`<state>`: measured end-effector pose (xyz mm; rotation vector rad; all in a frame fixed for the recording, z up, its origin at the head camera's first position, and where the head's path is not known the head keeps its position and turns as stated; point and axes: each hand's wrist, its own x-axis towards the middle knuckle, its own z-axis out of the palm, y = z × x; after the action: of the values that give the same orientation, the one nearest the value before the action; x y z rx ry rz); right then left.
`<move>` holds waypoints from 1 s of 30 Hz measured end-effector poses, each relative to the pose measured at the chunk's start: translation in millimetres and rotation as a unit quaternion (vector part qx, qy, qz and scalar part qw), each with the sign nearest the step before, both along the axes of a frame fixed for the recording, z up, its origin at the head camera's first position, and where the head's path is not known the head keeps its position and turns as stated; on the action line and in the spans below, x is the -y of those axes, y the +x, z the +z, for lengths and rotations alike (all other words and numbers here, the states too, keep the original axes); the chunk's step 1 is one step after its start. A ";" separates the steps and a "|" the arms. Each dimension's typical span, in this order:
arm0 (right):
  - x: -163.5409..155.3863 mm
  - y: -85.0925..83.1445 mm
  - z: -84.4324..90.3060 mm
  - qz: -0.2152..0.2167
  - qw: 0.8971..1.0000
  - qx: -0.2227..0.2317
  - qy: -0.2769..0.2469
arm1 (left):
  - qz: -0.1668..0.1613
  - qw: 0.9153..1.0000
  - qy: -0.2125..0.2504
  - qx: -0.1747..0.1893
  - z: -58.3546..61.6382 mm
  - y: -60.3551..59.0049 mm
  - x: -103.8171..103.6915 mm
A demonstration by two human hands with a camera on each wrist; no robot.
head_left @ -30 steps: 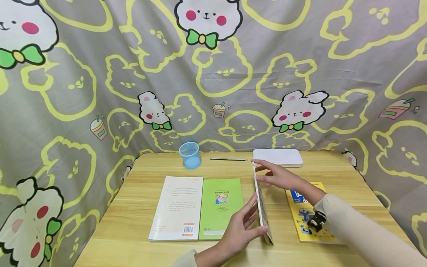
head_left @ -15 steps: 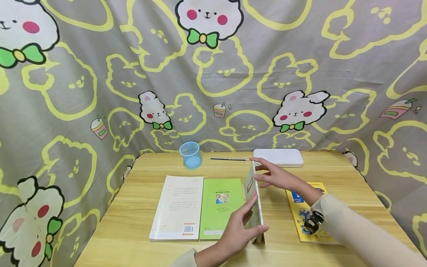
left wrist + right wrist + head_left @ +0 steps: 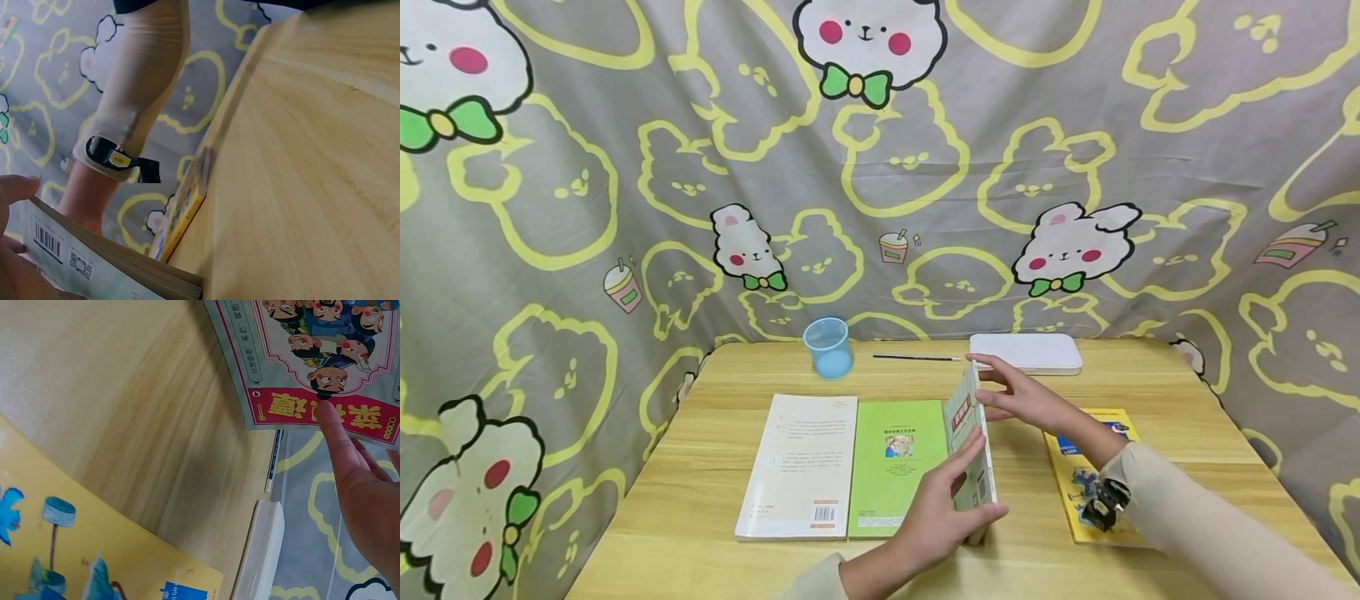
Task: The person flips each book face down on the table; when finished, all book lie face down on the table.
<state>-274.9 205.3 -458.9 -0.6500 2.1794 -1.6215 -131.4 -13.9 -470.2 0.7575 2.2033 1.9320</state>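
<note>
A pale green book (image 3: 964,421) stands on edge near the middle of the table, its back cover facing left. My left hand (image 3: 928,512) grips its near end, fingers on the back cover and thumb at the near edge. In the left wrist view, a barcode and QR code show on that book (image 3: 94,262). My right hand (image 3: 1022,400) holds the far upper end. The right wrist view shows the front cover (image 3: 275,362) with cartoon faces and a red title band, a finger of the right hand (image 3: 362,494) lying on it.
Left of the held book lie a green book (image 3: 880,475) and a white book (image 3: 797,467), side by side. A yellow book (image 3: 1082,492) is under my right forearm. Behind stand a blue cup (image 3: 831,354), a thin dark brush (image 3: 917,357) and a white case (image 3: 1030,352).
The held book has turned about its upright edge, so more of its pale green back cover shows on the left. Both hands keep their hold and shift only slightly.
</note>
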 end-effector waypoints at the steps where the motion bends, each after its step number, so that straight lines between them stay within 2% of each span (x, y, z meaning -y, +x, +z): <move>1: -1.0 0.5 -0.3 -0.003 1.000 0.000 -0.002 | -0.001 1.000 -0.003 -0.002 0.0 -0.3 -0.5; 6: -8.0 1.4 0.2 0.011 1.000 0.003 -0.021 | 0.004 0.999 -0.027 -0.026 -2.3 -1.0 -4.3; 10: -15.5 0.1 1.2 0.030 0.998 0.031 -0.035 | 0.009 0.998 -0.043 -0.052 -4.6 -1.0 -7.7; 13: -19.6 -0.6 2.5 0.039 0.998 0.044 -0.036 | 0.008 0.997 -0.044 -0.058 -5.3 -1.1 -9.6; 18: -23.2 -0.1 6.1 0.040 0.998 0.043 -0.030 | 0.002 0.997 -0.053 -0.047 -8.4 -2.0 -12.2; 30: -34.5 -1.0 3.5 0.041 0.999 0.018 -0.009 | 0.003 0.993 -0.114 -0.026 -24.7 -5.5 -15.6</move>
<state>-275.9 239.9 -455.3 -0.6993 2.0865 -1.6019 -136.9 1.6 -494.9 0.7730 2.4038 1.6413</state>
